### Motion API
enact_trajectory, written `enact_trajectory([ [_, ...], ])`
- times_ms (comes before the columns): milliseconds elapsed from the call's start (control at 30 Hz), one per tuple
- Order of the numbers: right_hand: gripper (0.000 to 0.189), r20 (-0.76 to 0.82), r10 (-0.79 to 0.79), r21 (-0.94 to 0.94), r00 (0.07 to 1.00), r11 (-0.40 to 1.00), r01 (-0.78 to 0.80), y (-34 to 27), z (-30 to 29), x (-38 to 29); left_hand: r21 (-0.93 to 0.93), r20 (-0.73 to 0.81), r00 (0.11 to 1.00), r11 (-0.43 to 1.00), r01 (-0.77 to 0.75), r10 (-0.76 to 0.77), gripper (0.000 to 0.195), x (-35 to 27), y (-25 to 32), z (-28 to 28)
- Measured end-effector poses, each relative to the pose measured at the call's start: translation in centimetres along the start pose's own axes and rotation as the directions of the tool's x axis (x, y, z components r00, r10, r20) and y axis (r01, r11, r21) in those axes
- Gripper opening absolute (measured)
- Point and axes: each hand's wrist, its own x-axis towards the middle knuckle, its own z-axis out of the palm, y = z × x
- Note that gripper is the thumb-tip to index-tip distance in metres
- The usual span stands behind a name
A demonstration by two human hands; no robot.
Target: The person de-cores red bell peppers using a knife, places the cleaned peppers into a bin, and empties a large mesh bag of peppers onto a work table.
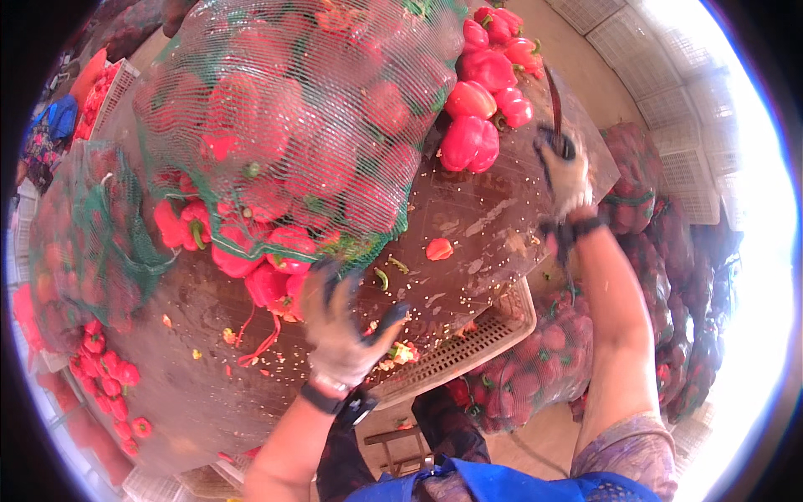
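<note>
My left hand (339,326), in a pale glove with dark fingertips, is spread just below the mouth of a large green mesh bag (276,125). The bag lies on the brown table (464,213), full of red bell peppers, some spilling from its lower edge. Close beside my left fingers are red peppers (270,285); whether they touch is hard to tell. My right hand (564,169), gloved too, grips a knife (554,100) with its dark blade pointing away from me. Left of the knife sits a pile of red bell peppers (470,141).
A plastic crate (464,351) stands under the table's near edge. Filled mesh bags (533,370) lie below on the right, near stacked white crates (677,125). Another mesh bag (94,232) and small peppers (110,383) lie left. Seeds and a pepper scrap (439,249) litter the tabletop.
</note>
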Motion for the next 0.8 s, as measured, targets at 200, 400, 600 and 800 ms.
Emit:
enact_trajectory([
  [200, 0.051, 0.527, -0.355, -0.140, 0.772, 0.860, 0.491, 2.0, 7.0, 12.7, 0.091, 0.062, 0.983, 0.980, -0.179, 0.174, 0.103, 17.1, 3.2, 13.6],
  [400, 0.046, 0.687, -0.421, 0.124, 0.592, 0.871, 0.476, 4.7, 8.5, 13.2, 0.078, 0.428, 0.881, 0.980, 0.185, -0.201, 0.124, 20.7, 2.2, 18.1],
  [600, 0.032, 0.652, 0.147, 0.145, 0.744, 0.939, -0.312, -0.9, 7.9, -3.1, 0.192, 0.560, 0.750, 0.936, 0.296, -0.352, 0.112, 10.4, 2.7, 10.8],
  [800, 0.038, 0.464, 0.355, 0.176, 0.811, 0.861, -0.477, -12.1, 9.6, -24.7, 0.326, 0.425, 0.851, 0.929, 0.174, -0.309, 0.093, -5.7, 1.9, 2.7],
])
